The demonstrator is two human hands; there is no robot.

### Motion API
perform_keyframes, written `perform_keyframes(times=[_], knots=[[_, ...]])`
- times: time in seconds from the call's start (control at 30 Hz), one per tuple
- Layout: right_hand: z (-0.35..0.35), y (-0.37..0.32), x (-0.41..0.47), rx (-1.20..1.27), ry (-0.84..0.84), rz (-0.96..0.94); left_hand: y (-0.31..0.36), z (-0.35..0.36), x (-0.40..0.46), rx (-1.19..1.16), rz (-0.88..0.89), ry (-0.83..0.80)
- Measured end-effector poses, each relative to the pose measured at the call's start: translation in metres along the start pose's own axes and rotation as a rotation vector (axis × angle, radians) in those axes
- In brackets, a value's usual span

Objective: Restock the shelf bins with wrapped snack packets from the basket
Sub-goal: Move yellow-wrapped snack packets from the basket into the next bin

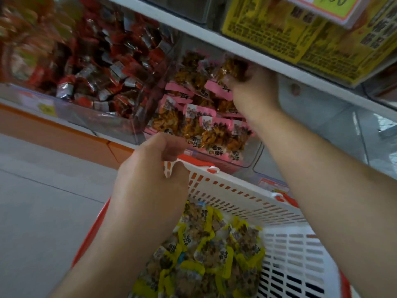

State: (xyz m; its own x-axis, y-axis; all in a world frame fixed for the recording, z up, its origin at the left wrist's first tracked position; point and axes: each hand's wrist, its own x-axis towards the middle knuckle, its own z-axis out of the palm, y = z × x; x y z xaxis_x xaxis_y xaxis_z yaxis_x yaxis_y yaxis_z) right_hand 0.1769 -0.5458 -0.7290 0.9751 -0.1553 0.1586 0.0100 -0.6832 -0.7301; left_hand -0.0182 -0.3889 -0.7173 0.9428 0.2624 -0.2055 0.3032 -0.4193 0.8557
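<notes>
**Pink packets going into the middle bin**

At upper centre of the frame the right hand [253,89] reaches under the white shelf board [214,39], fingers curled round a clear pink-edged snack packet [233,68] above the clear plastic bin [247,160] of matching pink packets. At centre the left hand [150,175] grips the rim of the white slotted plastic basket [247,198], fingers curled over it. Yellow-edged wrapped packets [210,250] lie in the basket at lower centre. Red foil packets [96,67] fill the bin at upper left.

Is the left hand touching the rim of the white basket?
Touching. In the head view the left hand is curled over the near corner of the white basket, and its fingers wrap the rim with no gap visible.
</notes>
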Motion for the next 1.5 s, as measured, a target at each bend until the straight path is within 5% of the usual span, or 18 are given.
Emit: perform_keyframes(times=[0.23, 0.37, 0.83, 1.03, 1.33, 1.5], knots=[[0.039, -0.005, 0.040, -0.187, -0.027, -0.090, -0.016, -0.014, 0.005, 0.365, -0.136, 0.036], [0.047, 0.006, 0.050, -0.333, -0.067, -0.054, -0.021, -0.013, 0.004, 0.386, -0.226, -0.070], [0.041, 0.000, 0.037, -0.499, -0.155, 0.005, -0.029, -0.010, 0.003, 0.368, -0.181, -0.065], [0.031, -0.004, 0.020, -0.491, -0.058, -0.103, -0.031, -0.008, 0.005, 0.389, -0.173, -0.067], [-0.033, 0.021, -0.110, -0.355, -0.077, -0.395, -0.031, -0.016, 0.022, 0.342, -0.167, -0.046], [-0.058, 0.056, -0.218, -0.338, -0.419, -0.147, -0.040, -0.018, 0.023, 0.363, -0.172, -0.017]])
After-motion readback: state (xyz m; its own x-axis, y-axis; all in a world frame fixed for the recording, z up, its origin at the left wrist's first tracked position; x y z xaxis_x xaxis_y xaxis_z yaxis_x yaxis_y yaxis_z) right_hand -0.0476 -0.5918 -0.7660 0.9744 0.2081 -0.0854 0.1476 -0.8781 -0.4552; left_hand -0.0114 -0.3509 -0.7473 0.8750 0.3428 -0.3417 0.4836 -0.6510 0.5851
